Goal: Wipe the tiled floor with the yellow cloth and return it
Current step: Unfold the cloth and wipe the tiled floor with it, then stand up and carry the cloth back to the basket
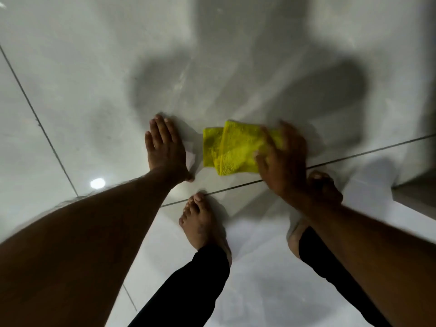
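A folded yellow cloth [232, 148] lies flat on the glossy pale tiled floor [94, 79], just beyond a dark grout line. My right hand [283, 161] rests on the cloth's right part with fingers spread, blurred by motion, and hides that end of it. My left hand [165, 149] lies palm down on the bare tile a little to the left of the cloth, fingers together, holding nothing.
My two bare feet [203, 220] stand on the near tile just behind the grout line, with black trouser legs above them. A wall or door edge [420, 192] rises at the right. My shadow darkens the tile ahead.
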Demonstrator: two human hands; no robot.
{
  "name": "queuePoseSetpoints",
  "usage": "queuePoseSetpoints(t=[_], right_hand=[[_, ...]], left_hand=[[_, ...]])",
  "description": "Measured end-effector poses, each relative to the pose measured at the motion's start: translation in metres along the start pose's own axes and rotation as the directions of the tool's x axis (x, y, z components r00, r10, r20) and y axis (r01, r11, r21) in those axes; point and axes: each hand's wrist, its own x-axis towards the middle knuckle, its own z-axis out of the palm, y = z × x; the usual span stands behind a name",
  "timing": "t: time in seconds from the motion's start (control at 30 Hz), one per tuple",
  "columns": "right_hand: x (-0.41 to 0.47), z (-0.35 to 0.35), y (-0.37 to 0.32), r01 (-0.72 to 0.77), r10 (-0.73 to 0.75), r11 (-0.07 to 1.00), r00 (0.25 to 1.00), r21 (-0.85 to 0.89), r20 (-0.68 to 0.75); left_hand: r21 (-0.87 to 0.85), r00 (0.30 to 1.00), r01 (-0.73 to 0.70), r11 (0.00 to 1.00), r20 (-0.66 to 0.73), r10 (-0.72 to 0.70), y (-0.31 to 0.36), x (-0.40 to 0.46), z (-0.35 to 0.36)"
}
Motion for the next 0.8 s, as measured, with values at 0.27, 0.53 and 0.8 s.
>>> queuePoseSetpoints(t=[0.27,0.53,0.8], right_hand=[[-0.019,-0.073,-0.05,-0.711,0.709,0.24,0.593,0.661,0.382],[-0.041,-0.344,-0.164,-0.472,0.656,0.357,0.741,0.806,0.143],[-0.135,-0.683,-0.245,-0.093,0.395,0.421,0.914,0.902,-0.09]], left_hand=[[-0.245,0.998,0.044,0.969,-0.033,-0.054,0.01,-0.067,-0.054],[-0.608,0.99,0.089,0.789,0.144,-0.001,-0.002,-0.243,-0.237],[-0.971,0.971,0.239,0.022,0.238,-0.032,-0.009,-0.425,-0.475]])
